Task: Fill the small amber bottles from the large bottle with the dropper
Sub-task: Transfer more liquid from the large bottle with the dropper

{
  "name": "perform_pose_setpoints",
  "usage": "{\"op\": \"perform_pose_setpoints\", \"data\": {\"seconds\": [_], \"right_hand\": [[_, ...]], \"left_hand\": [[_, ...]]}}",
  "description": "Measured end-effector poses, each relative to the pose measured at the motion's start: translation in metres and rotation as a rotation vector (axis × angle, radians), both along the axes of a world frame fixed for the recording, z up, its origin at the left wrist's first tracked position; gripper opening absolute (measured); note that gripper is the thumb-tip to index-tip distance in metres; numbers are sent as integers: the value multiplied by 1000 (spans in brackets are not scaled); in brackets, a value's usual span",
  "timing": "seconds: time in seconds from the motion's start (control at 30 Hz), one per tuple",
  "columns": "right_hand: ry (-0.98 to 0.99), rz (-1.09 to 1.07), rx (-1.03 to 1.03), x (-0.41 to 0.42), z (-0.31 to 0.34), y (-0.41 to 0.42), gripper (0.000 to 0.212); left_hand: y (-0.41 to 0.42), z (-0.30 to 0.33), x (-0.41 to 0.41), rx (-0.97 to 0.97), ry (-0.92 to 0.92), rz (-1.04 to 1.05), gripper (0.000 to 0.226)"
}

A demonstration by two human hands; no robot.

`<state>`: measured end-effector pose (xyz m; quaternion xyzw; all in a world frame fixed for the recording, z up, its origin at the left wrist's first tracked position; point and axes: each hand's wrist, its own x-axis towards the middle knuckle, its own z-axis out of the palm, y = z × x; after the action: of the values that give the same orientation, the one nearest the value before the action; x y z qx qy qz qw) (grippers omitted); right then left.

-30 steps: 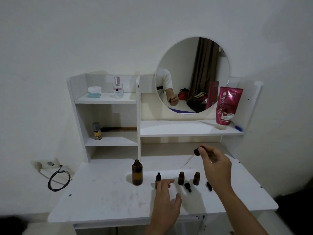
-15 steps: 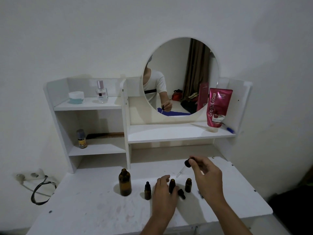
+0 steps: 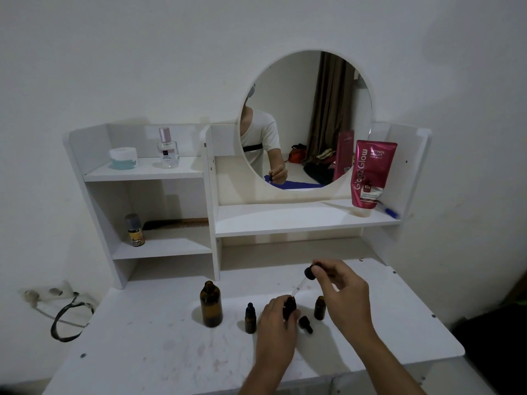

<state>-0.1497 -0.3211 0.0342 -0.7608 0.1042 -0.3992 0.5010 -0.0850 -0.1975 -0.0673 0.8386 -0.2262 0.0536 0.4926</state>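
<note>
Two hands work right of the large bottle (image 3: 211,308): left hand (image 3: 278,320) grips a light, tippable small bottle (image 3: 290,307); right hand (image 3: 340,292) pinches the fragile dropper (image 3: 302,281) by its bulb.

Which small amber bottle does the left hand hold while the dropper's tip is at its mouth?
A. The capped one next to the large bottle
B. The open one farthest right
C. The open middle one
C: the left hand grips the middle bottle, and the dropper in the right hand slants down to its mouth.
</note>
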Motion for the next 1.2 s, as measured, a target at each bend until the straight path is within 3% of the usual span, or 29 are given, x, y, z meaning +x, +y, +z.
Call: {"op": "perform_pose_setpoints", "data": {"seconds": [0.6, 0.77, 1.2], "right_hand": [[164, 132, -255, 18, -13, 11, 12], [160, 100, -290, 25, -11, 12, 22], [250, 120, -157, 23, -8, 14, 13]], "left_hand": [[-2, -16, 10, -57, 30, -54, 24], [-2, -13, 9, -101, 1, -61, 33], [1, -7, 4, -79, 17, -51, 29]]}}
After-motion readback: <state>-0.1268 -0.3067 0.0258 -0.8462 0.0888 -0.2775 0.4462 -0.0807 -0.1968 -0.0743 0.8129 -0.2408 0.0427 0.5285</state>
